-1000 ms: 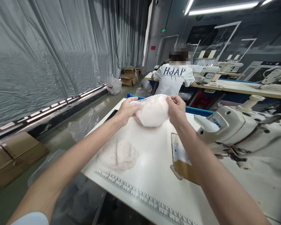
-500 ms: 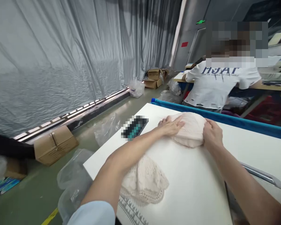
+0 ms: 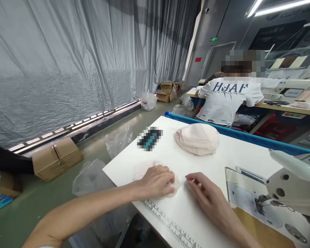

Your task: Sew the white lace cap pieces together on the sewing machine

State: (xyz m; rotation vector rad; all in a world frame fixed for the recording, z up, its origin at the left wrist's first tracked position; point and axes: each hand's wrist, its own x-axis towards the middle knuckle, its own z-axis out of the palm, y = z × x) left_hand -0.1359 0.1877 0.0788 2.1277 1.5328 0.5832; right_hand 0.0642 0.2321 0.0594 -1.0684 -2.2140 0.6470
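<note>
On the white table, a pale lace fabric piece (image 3: 144, 169) lies under my left hand (image 3: 157, 181), whose fingers are curled down and closed on it. Just right of the lace, my right hand (image 3: 205, 193) is low over the table with its fingers bent together. A small whitish tip shows between those fingers, too small to name. Farther back rests a stack of cream fabric pieces (image 3: 197, 139), rounded in outline, which neither hand touches.
A sewing machine (image 3: 286, 186) stands at the right. A blurred-out dark object (image 3: 150, 138) lies near the left table edge; a ruler scale (image 3: 167, 224) runs along the front. Beyond the blue edge (image 3: 237, 134), a person in a white shirt (image 3: 227, 100) sits. Cardboard box (image 3: 57, 158) on the floor.
Both hands have left the cream stack at the back and come nearer. My left hand now grips the lace piece; my right hand is beside it. The view has shifted, bringing in the sewing machine.
</note>
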